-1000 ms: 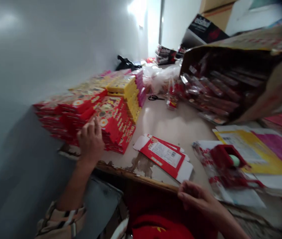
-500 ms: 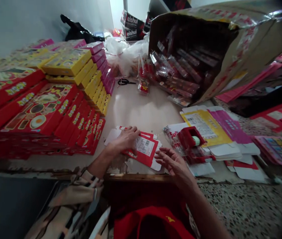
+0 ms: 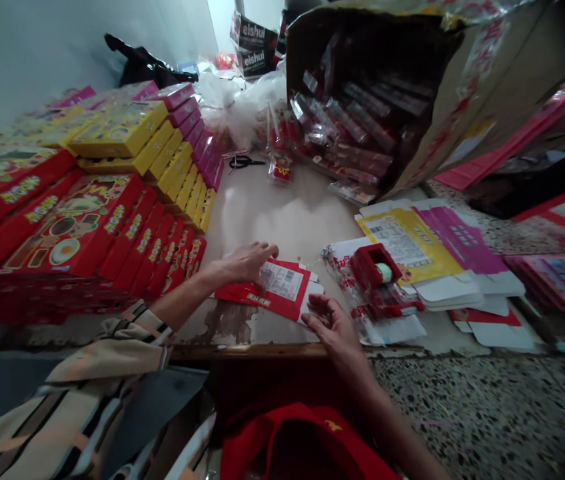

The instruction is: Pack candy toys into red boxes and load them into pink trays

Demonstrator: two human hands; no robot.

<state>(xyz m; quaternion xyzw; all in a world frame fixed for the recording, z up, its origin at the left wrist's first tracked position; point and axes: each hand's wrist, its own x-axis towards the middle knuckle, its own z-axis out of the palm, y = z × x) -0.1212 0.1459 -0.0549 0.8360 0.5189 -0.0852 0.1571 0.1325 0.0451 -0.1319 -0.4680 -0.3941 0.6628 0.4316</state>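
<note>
A flat red carton [image 3: 290,308] with a white label panel and white end flaps lies near the table's front edge. Over its far-left part is my left hand [image 3: 247,265], thumb and fingers apart, with the thumb near the label. My right hand [image 3: 335,327] is at the carton's right end, its loosely curled fingers at the white flap and the thumb apart from them. Whether those fingertips press on the flap is hard to see. Just right of this hand stands a red tape dispenser [image 3: 375,267] on a clear printed plastic bag.
Stacked red boxes [image 3: 127,227], yellow boxes [image 3: 162,157] and magenta boxes [image 3: 197,127] fill the left side. A large cardboard box [image 3: 482,113] of wrapped packets lies on its side at the back right. Black-handled scissors [image 3: 245,162] lie behind. Flat yellow cartons [image 3: 412,247] sit at right.
My left hand has lifted slightly and its thumb has spread from the fingers. The right hand has come in closer to the carton's right flap. The camera view has shifted a little.
</note>
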